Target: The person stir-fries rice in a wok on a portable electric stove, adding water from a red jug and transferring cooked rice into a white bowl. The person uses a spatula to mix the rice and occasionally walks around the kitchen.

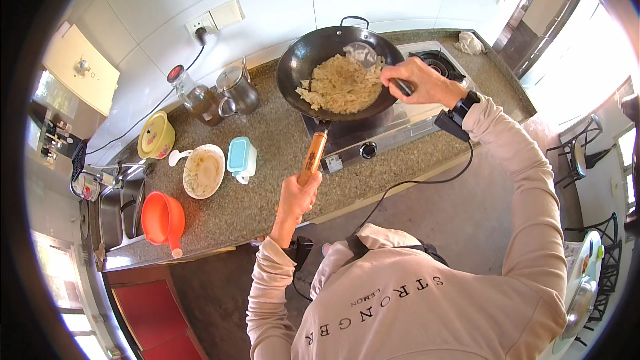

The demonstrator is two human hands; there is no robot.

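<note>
My left hand (pixel 296 197) grips the wooden handle (pixel 315 152) of a dark wok (pixel 295 67) sitting over the near burner of a gas stove. Pale, sliced food (pixel 345 85) lies heaped across the wok's middle. Over the wok's right rim, my right hand (pixel 422 82) is closed around the black handle (pixel 402 87) of a cooking utensil. The utensil's shiny rounded head (pixel 360 54) appears to rest at the far side of the food; its exact shape is unclear, and the fingers hide part of the shaft.
Left of the wok stand a metal pitcher (pixel 239 91), a glass jug (pixel 197 100), a lidded yellow pot (pixel 156 135), a soiled white plate (pixel 204 172) and a blue-lidded container (pixel 242 157). An orange dipper (pixel 162 219) sits beside the sink (pixel 112 215). A cable (pixel 415 181) hangs from my right wrist.
</note>
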